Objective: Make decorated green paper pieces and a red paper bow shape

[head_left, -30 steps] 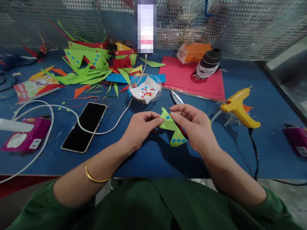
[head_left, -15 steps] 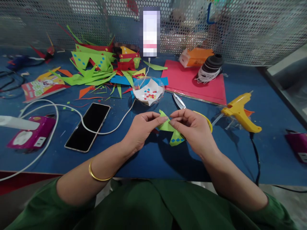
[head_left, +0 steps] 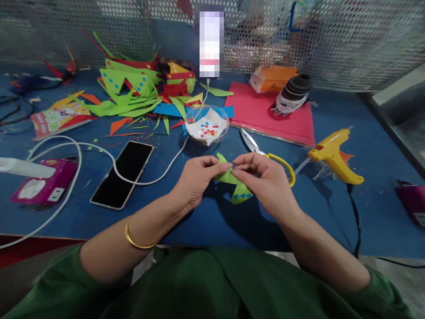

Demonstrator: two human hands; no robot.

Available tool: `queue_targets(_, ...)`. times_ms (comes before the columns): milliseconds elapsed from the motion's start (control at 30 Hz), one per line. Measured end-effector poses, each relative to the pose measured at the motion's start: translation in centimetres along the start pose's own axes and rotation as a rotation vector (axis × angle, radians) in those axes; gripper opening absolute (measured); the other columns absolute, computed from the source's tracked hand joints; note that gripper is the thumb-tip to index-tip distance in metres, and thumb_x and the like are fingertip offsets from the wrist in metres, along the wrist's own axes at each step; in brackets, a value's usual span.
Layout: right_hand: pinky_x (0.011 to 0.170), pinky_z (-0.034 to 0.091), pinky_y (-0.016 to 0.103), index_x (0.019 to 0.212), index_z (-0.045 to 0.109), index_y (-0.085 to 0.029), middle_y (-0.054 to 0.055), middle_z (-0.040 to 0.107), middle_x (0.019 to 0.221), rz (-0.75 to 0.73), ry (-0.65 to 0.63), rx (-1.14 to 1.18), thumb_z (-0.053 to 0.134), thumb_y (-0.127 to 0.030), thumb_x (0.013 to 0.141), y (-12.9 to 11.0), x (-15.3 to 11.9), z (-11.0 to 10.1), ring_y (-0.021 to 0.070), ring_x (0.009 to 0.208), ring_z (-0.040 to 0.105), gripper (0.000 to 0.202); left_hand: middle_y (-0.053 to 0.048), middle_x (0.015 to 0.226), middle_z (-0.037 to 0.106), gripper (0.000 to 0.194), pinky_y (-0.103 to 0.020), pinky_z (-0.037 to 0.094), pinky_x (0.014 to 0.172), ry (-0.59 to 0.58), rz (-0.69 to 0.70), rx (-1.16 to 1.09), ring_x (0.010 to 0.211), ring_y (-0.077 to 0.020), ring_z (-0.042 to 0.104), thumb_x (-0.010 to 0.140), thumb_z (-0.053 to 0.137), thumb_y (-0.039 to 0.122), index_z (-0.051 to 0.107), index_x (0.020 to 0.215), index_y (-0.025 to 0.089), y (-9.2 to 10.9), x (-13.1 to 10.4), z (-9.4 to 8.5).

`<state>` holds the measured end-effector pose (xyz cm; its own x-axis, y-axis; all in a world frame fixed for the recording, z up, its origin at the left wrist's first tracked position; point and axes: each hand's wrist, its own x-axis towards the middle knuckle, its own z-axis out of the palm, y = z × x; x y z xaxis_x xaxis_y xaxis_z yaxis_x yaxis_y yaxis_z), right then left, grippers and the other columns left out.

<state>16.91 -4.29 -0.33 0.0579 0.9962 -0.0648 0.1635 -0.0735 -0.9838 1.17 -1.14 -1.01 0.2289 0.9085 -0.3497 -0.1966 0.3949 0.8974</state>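
Note:
Between my two hands is a small green paper cut-out [head_left: 241, 191] with blue diamond shapes along its lower edge. My left hand [head_left: 198, 179] pinches its left part between thumb and fingers. On the other side my right hand [head_left: 264, 179] is closed on the cut-out, its fingertips almost meeting those of the left. Part of the paper is hidden behind the fingers. Just beyond the hands lie scissors [head_left: 250, 141] with yellow handles, partly covered by my right hand. A clear bowl [head_left: 190, 133] with white paper and tiny red, blue and yellow pieces stands behind my left hand.
A yellow glue gun [head_left: 335, 153] rests at the right. Red sheets [head_left: 245, 106] lie at the back under a black roll [head_left: 295, 91]. Green paper masks [head_left: 131, 79] and scraps fill the back left. A phone [head_left: 122, 173] with a white cable across it lies left.
My right hand and the green cut-out have shifted slightly left, so the fingertips sit closer together. More of the scissors' yellow handle shows.

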Motion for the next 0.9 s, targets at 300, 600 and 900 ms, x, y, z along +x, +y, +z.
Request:
queue_targets(300, 0.059, 0.045, 0.025, 0.090, 0.069, -0.019, -0.001, 0.069, 0.073, 0.006, 0.094, -0.009, 0.075, -0.029, 0.073, 0.1, 0.0, -0.3, 0.0109, 0.065, 0.060, 0.021, -0.001, 0.065, 0.062, 0.039, -0.022, 0.044, 0.057, -0.046, 0.021, 0.057, 0.062, -0.0105, 0.054, 0.070, 0.082, 0.053, 0.071, 0.066, 0.015, 0.0, 0.1, -0.1)
queue_targets(600, 0.061, 0.048, 0.027, 0.092, 0.067, -0.019, 0.000, 0.069, 0.074, -0.074, 0.132, -0.092, 0.071, -0.030, 0.078, 0.0, 0.4, -0.7, 0.0128, 0.066, 0.062, 0.019, -0.003, 0.069, 0.072, 0.020, -0.021, 0.047, 0.057, -0.112, -0.055, 0.068, 0.064, -0.0125, 0.067, 0.068, 0.085, 0.032, 0.077, 0.077, 0.015, 0.4, -0.2, -0.2)
queue_targets(900, 0.077, 0.046, 0.043, 0.126, 0.065, -0.013, 0.021, 0.067, 0.125, -0.024, 0.577, -1.426, 0.055, -0.035, 0.090, -2.2, -1.3, -10.0, 0.0359, 0.106, 0.066, 0.044, -0.002, 0.067, 0.072, 0.015, -0.022, 0.044, 0.054, -0.007, -0.122, 0.009, 0.062, -0.0126, 0.068, 0.069, 0.082, 0.028, 0.074, 0.070, 0.015, 0.8, 0.1, -0.3)
